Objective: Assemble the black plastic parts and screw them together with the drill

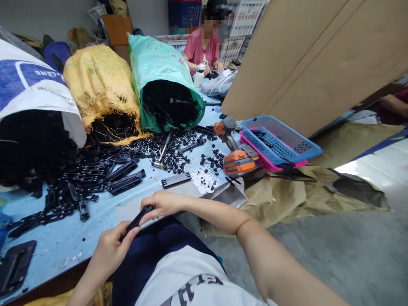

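Observation:
Between my two hands, over the near edge of the table, is a narrow black plastic part [137,222]. My left hand [112,245] grips its lower end with thumb and fingers. At its upper end my right hand [161,205] is closed around it. Just beyond my hands, a black piece with short prongs [176,180] lies on the blue tabletop [72,236]. Long black plastic parts [126,180] are heaped to the left, and small black pieces with metal pins are scattered behind. A hammer [165,148] lies among them.
Three sacks, white [41,91], yellow [98,80] and green [162,63], spill black parts. An orange cordless drill [237,159] stands beside stacked blue and pink baskets [283,146]. A large cardboard sheet [306,59] leans at right. Another person [204,46] sits across the table.

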Available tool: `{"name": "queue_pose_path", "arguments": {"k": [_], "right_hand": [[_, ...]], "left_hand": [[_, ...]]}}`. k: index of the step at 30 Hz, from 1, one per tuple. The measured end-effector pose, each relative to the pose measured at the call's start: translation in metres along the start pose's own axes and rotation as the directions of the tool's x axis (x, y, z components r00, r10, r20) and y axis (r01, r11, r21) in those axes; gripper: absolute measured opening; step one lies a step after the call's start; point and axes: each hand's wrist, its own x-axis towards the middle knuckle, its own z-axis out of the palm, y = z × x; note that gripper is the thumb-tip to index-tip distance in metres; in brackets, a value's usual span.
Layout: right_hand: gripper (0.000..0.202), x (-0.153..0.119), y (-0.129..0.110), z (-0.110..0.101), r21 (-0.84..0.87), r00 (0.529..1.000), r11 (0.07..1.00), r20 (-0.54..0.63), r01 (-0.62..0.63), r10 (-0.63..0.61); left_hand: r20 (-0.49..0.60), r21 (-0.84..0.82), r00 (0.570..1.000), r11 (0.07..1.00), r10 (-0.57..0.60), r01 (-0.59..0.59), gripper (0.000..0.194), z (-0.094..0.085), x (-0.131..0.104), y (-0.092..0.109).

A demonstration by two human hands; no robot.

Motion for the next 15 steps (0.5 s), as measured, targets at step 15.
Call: {"name": "queue_pose_path", "arguments": {"k": [15], "right_hand": [[0.034, -0.096, -0.024, -0.060, -0.265, 0.958, 0.949, -0.269, -0.172, 0.099]], "left_hand": [[-0.013, -0.120, 1.000, 0.993, 0.022, -0.024, 0.041, 0.054, 0.019, 0.014]]}}
